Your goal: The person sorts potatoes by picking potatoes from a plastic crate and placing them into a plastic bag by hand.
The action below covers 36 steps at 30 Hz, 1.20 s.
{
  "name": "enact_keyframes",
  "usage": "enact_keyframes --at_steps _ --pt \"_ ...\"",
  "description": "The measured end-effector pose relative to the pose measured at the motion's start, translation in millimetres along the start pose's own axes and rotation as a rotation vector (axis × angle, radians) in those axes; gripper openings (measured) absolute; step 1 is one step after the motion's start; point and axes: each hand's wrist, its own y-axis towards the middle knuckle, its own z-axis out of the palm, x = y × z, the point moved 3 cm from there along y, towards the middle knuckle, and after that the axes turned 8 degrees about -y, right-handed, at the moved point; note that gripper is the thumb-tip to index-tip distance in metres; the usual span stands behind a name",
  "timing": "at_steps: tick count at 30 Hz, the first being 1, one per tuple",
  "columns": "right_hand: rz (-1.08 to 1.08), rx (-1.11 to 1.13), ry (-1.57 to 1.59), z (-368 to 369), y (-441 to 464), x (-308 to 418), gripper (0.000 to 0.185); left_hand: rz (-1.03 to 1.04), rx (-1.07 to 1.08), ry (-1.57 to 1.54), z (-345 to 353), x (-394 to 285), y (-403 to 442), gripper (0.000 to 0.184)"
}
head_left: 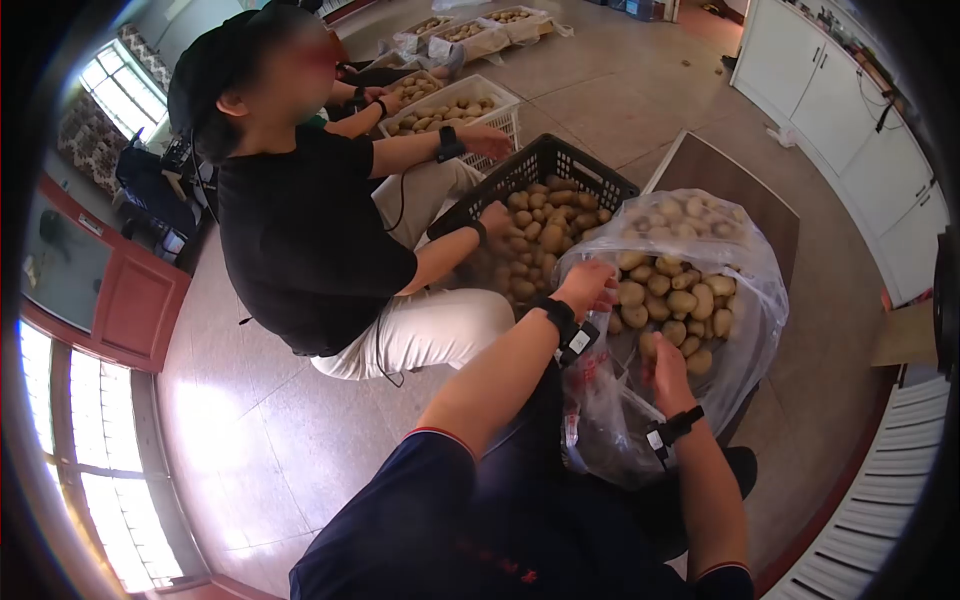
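Ahead of me, a clear plastic bag lines a container of potatoes, its film spread over the back ones. My left hand is at the bag's left edge, between it and the black crate; its fingers are apart and I see nothing in them. Lower down, my right hand reaches over the front of the potatoes, fingers stretched out. One potato shows right by its fingertips; whether they touch is unclear. A dark band with a small white-faced device is on each of my wrists.
A black plastic crate of potatoes stands left of the bag. Beside it sits a co-worker, one hand in that crate. White crates of potatoes lie farther back. A brown board is behind the bag; white cabinets line the right.
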Motion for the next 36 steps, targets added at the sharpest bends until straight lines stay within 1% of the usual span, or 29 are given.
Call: enact_keyframes --at_steps 1,3,4,6,7,9,13,15,16,17,19,20,22,23,25,26,28,29,31,32,34,35,36 --pt "0.001 -0.003 0.006 5.7 2.9 3.5 0.032 -0.003 0.002 0.006 3.5 -0.5 -3.0 0.032" --pt "-0.070 0.075 0.015 16.7 7.6 9.8 0.033 -0.068 0.076 0.114 13.2 2.0 -8.4 0.035" --pt "-0.070 0.070 0.018 21.6 6.7 14.7 0.033 -0.069 0.081 0.118 16.0 2.9 -10.1 0.035" --pt "-0.164 0.092 -0.025 31.0 4.2 28.0 0.034 -0.117 0.120 0.216 21.1 4.7 -12.5 0.035" --pt "-0.199 0.097 -0.044 33.7 2.5 34.0 0.032 -0.121 0.125 0.219 21.6 6.1 -12.4 0.035" --pt "-0.222 0.083 -0.073 36.0 9.0 32.8 0.031 -0.085 0.215 0.248 23.9 7.9 -12.6 0.036" --pt "-0.289 0.074 -0.110 39.6 4.5 39.0 0.027 -0.103 0.262 0.330 28.3 4.8 -14.4 0.034" --pt "-0.321 0.072 -0.095 41.1 4.7 39.5 0.027 -0.082 0.350 0.391 28.7 1.6 -17.6 0.029" --pt "-0.353 0.073 -0.079 41.1 5.0 38.9 0.026 -0.083 0.353 0.391 23.9 4.1 -13.3 0.029" --pt "-0.352 0.071 -0.079 39.3 7.0 35.8 0.026 -0.015 0.411 0.450 20.1 4.4 -9.5 0.025" --pt "-0.490 0.009 -0.305 32.8 13.6 29.2 0.022 0.056 0.470 0.510 13.9 5.0 -5.3 0.021" --pt "-0.492 0.008 -0.305 28.6 18.8 20.7 0.022 0.060 0.440 0.507 12.3 1.2 -8.4 0.021" --pt "-0.767 -0.203 -0.804 21.4 18.3 13.8 0.028 0.068 0.412 0.506 9.1 -2.4 -8.1 0.025" --pt "-0.771 -0.204 -0.804 17.5 18.2 9.2 0.028 -0.009 0.345 0.382 4.0 -1.1 -3.4 0.030" --pt "-0.783 -0.308 -1.112 11.8 15.8 -0.3 0.038 -0.084 0.278 0.259 -6.0 1.5 2.2 0.035" --pt "-0.786 -0.311 -1.111 8.1 15.6 -5.0 0.038 0.162 0.288 0.478 -10.3 -3.0 2.0 0.038" --pt "-0.830 -0.344 -1.294 4.9 13.2 -13.0 0.043 0.413 0.296 0.695 -17.5 -9.4 -1.4 0.040" --pt "-0.831 -0.349 -1.294 3.6 11.8 -15.8 0.043 0.476 0.235 0.750 -22.5 -14.7 -4.2 0.039" --pt "-0.723 -0.316 -1.342 1.3 12.0 -21.6 0.047 0.542 0.173 0.803 -27.8 -18.3 -3.7 0.038" --pt "-0.725 -0.317 -1.344 0.6 11.4 -22.6 0.047 0.753 0.102 0.807 -34.5 -17.9 0.4 0.026" --pt "-0.702 -0.305 -1.366 -0.2 10.4 -23.9 0.046 0.965 0.023 0.800 -46.9 -15.0 5.5 0.020" --pt "-0.706 -0.303 -1.370 0.4 9.3 -23.4 0.046 0.803 -0.015 0.664 -57.1 -13.0 10.9 0.027" --pt "-0.655 -0.280 -1.381 0.5 8.8 -24.2 0.044 0.722 -0.036 0.592 -62.7 -12.0 17.0 0.033"
